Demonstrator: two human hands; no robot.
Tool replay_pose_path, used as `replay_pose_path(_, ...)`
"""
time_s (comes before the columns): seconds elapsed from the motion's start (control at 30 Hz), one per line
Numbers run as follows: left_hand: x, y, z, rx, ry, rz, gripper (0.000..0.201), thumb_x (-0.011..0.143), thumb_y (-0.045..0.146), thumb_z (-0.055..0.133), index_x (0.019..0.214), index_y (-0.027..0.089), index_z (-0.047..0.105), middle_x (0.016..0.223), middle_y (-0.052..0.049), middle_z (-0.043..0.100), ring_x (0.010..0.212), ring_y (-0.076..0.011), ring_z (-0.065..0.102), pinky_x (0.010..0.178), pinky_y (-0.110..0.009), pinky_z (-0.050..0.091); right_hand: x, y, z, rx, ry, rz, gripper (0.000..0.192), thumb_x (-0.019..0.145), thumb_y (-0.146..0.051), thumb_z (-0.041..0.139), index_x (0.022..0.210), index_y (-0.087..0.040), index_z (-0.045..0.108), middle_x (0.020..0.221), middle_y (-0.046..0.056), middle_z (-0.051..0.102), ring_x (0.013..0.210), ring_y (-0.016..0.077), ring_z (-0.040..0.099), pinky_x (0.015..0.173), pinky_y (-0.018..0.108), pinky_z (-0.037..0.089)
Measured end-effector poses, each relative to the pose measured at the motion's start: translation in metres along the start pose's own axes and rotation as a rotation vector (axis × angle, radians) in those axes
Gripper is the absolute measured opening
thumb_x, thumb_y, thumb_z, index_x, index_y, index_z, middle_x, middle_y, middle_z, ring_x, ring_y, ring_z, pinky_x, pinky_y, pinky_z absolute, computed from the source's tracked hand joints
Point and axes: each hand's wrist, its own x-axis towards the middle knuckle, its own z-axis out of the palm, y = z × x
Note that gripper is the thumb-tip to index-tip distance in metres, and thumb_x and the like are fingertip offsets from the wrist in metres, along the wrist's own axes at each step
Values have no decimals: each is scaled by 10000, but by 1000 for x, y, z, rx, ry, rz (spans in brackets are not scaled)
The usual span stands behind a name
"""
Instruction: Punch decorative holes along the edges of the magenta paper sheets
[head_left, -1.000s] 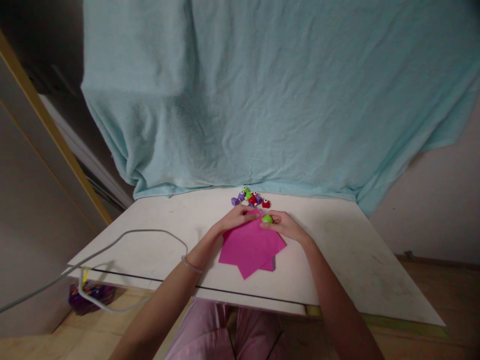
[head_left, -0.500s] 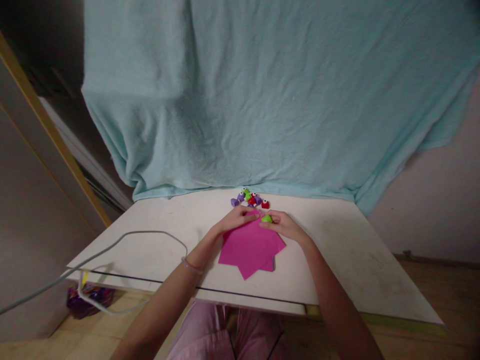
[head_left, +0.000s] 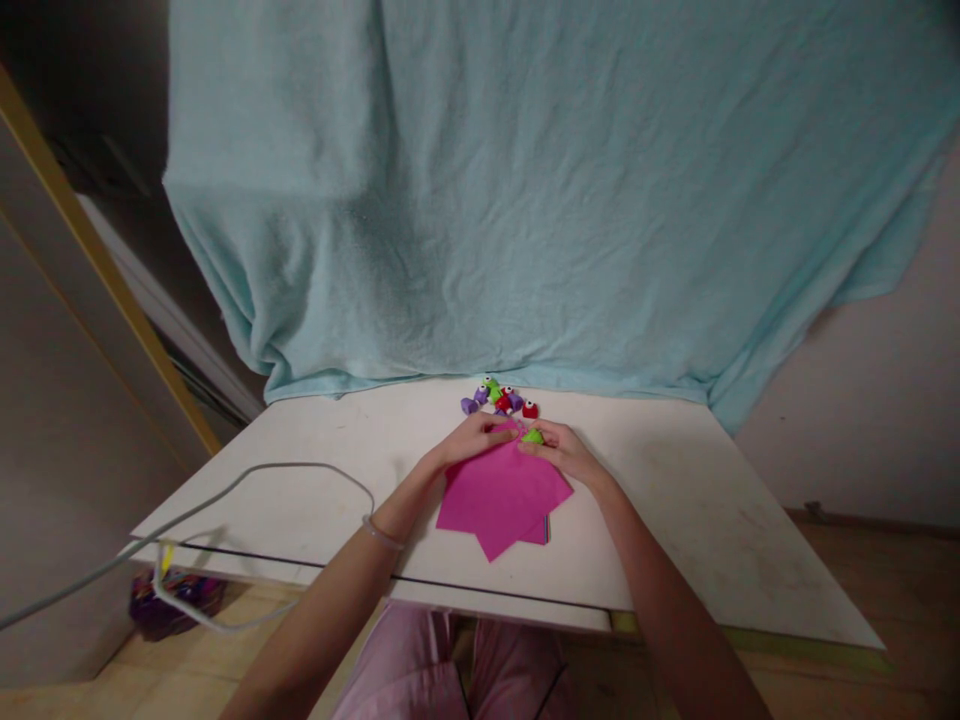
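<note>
Two overlapping magenta square sheets (head_left: 501,492), paper or felt, lie turned against each other on the table. At their far left edge is my left hand (head_left: 472,438), its thumb and fingers drawn together near a thin pinkish loop or strand (head_left: 522,428). What those fingers pinch, if anything, is too small to make out. My right hand (head_left: 566,450) grips a small bright-green piece (head_left: 533,436) between thumb and fingers, just above the sheets' far right edge. Beyond both hands sits a cluster of small purple, green and red pieces with white eye-like dots (head_left: 504,396).
A red piece with an eye-like dot (head_left: 530,410) sits right of the cluster. The white table (head_left: 720,500) meets a hanging light-blue cloth (head_left: 525,200) at its back. A grey cable (head_left: 247,475) arches over the left side. Multicoloured sheet edges (head_left: 547,529) show under the magenta.
Hardly anything differs. The green piece has turned or tilted slightly in my right fingers, while my left hand and the magenta sheets stay in place.
</note>
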Motion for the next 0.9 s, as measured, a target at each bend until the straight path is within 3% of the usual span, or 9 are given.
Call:
replay_pose_path(0.27, 0, 1, 1, -7, 0, -10, 448, 848, 503, 516, 960, 110, 701, 807, -39, 656, 689, -155, 546, 621, -228, 406, 1, -1, 6, 58, 69, 0, 383, 633, -464, 782, 833, -181, 621, 709, 13, 625, 677, 194, 599, 592, 270, 435)
replay_pose_path(0.47, 1, 0, 1, 28, 21, 17, 448, 855, 503, 503, 941, 111, 702, 782, -28, 643, 674, -143, 519, 601, -219, 381, 2, -6, 5, 160, 49, 42, 414, 597, -452, 811, 857, -181, 636, 691, -2, 636, 680, 197, 620, 600, 272, 453)
replay_pose_path(0.9, 0, -1, 1, 35, 21, -25, 457, 846, 526, 502, 857, 104, 679, 699, -16, 579, 596, -122, 466, 552, -216, 350, 3, -3, -1, 129, 69, -57, 281, 748, -412, 724, 891, -180, 655, 811, 8, 671, 765, 181, 630, 657, 251, 466)
